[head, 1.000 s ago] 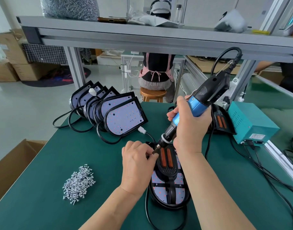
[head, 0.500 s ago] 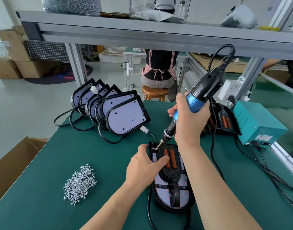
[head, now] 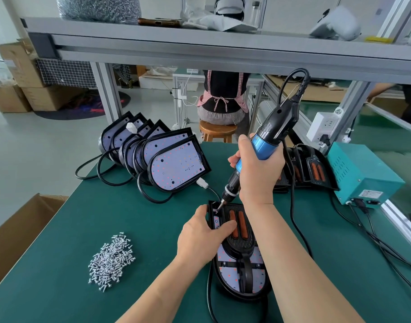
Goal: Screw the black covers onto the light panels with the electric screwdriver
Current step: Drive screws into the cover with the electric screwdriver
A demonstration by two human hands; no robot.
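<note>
The right hand (head: 258, 169) hides the middle of the electric screwdriver (head: 276, 127). The bit's tip meets the far-left corner of the light panel (head: 232, 273), and what lies under it is too small to tell. The right forearm covers the right side of the panel and of the black cover (head: 240, 243); the left hand (head: 200, 238) hides part of the left rim. Both forearms are cut off at the near edge. Stacked panels (head: 316, 169) at far right are partly hidden behind the right hand. The label (head: 372, 194) on the teal box (head: 360, 173) is illegible. The shelf (head: 200, 47) hides a seated person's (head: 223, 94) upper body.
</note>
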